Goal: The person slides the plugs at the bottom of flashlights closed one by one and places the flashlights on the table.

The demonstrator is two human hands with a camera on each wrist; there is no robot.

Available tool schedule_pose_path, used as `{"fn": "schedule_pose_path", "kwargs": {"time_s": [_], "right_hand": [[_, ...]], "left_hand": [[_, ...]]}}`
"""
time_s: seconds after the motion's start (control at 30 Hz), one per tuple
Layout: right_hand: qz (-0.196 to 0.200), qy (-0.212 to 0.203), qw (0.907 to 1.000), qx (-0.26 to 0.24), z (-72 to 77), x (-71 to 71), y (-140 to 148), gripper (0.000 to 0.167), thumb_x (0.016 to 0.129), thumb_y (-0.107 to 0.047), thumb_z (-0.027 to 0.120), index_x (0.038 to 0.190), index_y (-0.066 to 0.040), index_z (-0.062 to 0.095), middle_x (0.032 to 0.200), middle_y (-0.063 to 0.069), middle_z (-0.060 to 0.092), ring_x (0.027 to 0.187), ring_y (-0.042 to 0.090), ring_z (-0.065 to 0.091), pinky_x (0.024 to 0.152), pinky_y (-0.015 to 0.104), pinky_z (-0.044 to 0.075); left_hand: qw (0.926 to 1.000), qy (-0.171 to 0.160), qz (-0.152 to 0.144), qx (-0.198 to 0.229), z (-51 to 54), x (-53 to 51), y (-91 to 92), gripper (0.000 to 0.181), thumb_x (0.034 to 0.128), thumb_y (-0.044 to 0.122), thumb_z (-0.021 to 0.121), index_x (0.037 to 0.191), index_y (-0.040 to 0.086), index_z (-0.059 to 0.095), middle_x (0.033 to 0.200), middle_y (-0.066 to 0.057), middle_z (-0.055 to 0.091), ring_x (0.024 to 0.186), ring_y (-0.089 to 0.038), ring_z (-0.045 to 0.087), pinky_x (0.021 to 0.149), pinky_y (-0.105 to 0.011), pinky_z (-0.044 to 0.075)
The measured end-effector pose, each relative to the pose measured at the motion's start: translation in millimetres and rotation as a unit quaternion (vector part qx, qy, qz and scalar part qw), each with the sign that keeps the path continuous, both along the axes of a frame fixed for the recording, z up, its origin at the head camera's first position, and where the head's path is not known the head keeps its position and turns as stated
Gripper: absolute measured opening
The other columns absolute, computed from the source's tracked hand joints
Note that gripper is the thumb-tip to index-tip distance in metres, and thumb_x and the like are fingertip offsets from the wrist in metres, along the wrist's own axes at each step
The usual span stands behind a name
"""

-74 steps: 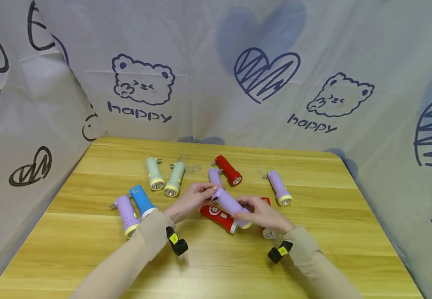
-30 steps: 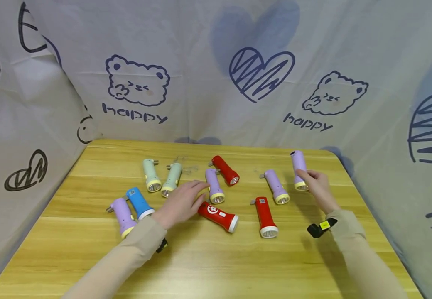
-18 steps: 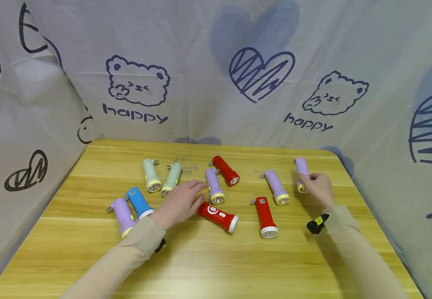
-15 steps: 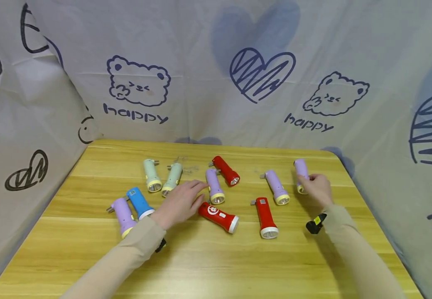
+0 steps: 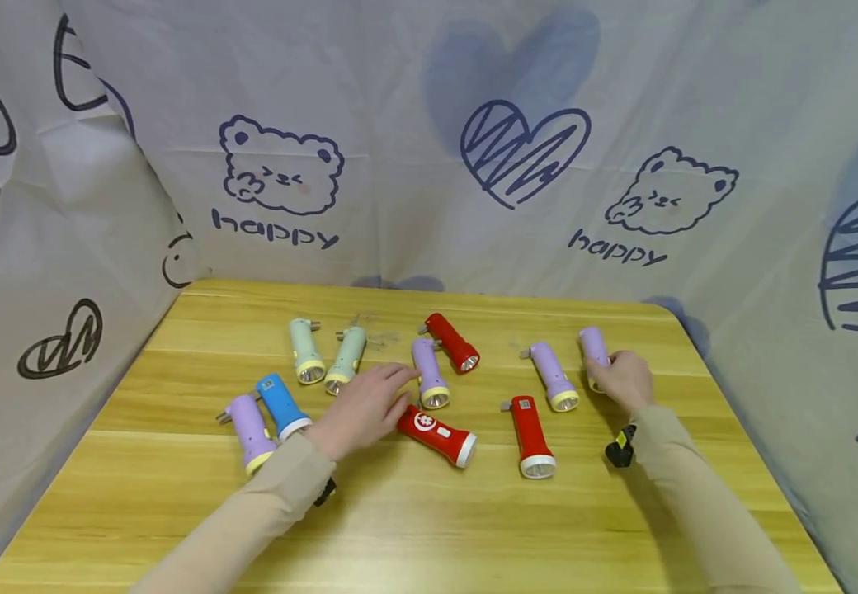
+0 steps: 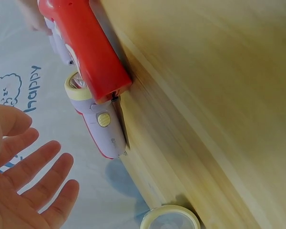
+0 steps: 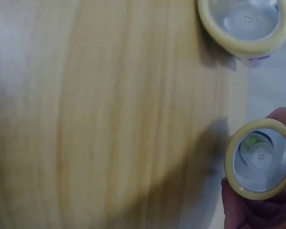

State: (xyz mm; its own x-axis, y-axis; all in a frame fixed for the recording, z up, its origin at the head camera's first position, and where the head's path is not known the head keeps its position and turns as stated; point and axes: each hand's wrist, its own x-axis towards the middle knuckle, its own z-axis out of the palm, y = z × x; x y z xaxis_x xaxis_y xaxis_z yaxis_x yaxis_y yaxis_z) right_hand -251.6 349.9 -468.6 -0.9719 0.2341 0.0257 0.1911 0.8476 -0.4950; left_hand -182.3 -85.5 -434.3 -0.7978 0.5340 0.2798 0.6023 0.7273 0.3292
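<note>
At the right of the table in the head view, my right hand (image 5: pixel 622 381) grips a purple flashlight (image 5: pixel 593 346) near its lens end. The right wrist view shows fingers around the yellow rim (image 7: pixel 232 176) of its lens. My left hand (image 5: pixel 367 406) hovers left of a red flashlight (image 5: pixel 440 436) and a purple flashlight (image 5: pixel 429 371). In the left wrist view that hand (image 6: pixel 31 176) has its fingers spread and nothing in them, beside the red flashlight (image 6: pixel 93 52) and the purple one (image 6: pixel 105 129).
Two pale green flashlights (image 5: pixel 306 350) (image 5: pixel 347 359) lie at the back left. A blue flashlight (image 5: pixel 280 403) and a purple one (image 5: pixel 249 429) lie left of my left hand. Another red flashlight (image 5: pixel 453 340) is at the back; a red (image 5: pixel 529 433) and a purple one (image 5: pixel 551 371) lie right of centre.
Earlier both hands held a purple flashlight at the centre. My left hand let go, and my right hand carried it to the right and lowered it. Lately the left hand has stayed nearly still.
</note>
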Motion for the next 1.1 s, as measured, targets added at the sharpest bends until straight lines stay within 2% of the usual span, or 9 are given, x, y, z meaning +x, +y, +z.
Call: {"fn": "schedule_pose_path", "kwargs": {"time_s": [0.17,0.47,0.9,1.1], "right_hand": [[0.001,0.004,0.9999,0.015,-3.8,-2.3,1.4,0.047,0.091,-0.040,0.062,0.097,0.007,0.068,0.091,0.025,0.070,0.076,0.034,0.063,0.058,0.032,0.044],[-0.003,-0.008,0.9998,0.018,-1.2,-4.4,2.4,0.057,0.094,-0.039,0.056,0.119,0.012,0.062,0.111,0.034,0.067,0.095,0.044,0.065,0.075,0.049,0.052],[0.005,-0.026,0.9996,0.009,0.7,-10.8,-8.5,0.063,0.097,-0.042,0.052,0.127,0.013,0.057,0.121,0.036,0.064,0.105,0.047,0.063,0.086,0.055,0.053],[0.005,-0.033,0.9995,0.000,2.6,-14.7,-13.1,0.063,0.097,-0.040,0.051,0.129,0.014,0.055,0.123,0.036,0.062,0.107,0.048,0.062,0.089,0.056,0.052]], "left_hand": [[1.0000,-0.007,0.001,0.003,-0.7,1.1,1.8,0.036,0.0992,0.016,0.062,0.134,0.005,0.062,0.133,-0.014,0.066,0.124,-0.034,0.063,0.108,-0.048,0.051],[1.0000,-0.003,0.003,0.004,-0.8,1.9,1.5,0.036,0.0991,0.016,0.062,0.134,0.007,0.062,0.134,-0.013,0.066,0.124,-0.033,0.062,0.108,-0.047,0.051],[0.9999,-0.015,-0.003,0.008,-1.7,2.0,5.1,0.037,0.0998,0.017,0.061,0.135,0.007,0.062,0.133,-0.013,0.066,0.125,-0.032,0.062,0.108,-0.047,0.050],[0.9998,-0.021,0.004,0.004,-1.9,1.7,6.4,0.038,0.1002,0.018,0.061,0.136,0.008,0.061,0.136,-0.012,0.065,0.127,-0.031,0.061,0.110,-0.046,0.049]]}}
